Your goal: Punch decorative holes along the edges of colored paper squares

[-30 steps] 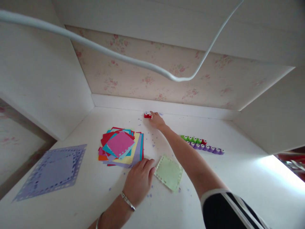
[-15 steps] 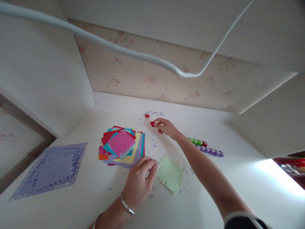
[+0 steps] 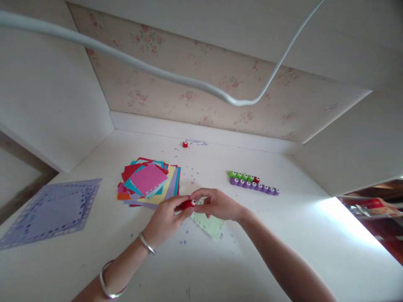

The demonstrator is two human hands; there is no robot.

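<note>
Both of my hands meet over the front middle of the table at a small red one-eyed figure (image 3: 189,204), which has a round white eye on one end. My left hand (image 3: 166,219) pinches it from the left between thumb and fingers. From the right, the fingertips of my right hand (image 3: 218,204) close on its eye end. Under the right hand lies a light green paper square (image 3: 211,227) with punched edges, partly covered by the fingers. A pile of coloured paper sheets (image 3: 148,180) is just beyond my left hand.
A similar red figure (image 3: 185,144) stands near the back wall beside purple paper bits (image 3: 197,142). Right of centre, green figures (image 3: 239,175) and purple figures (image 3: 254,186) stand in two rows. Punched purple sheets (image 3: 59,212) lie at left. A white cable (image 3: 189,83) hangs across the front.
My right hand has come back from near the rear wall with the red figure. My left hand has moved left and taken hold of it too. The view has shifted slightly.
</note>
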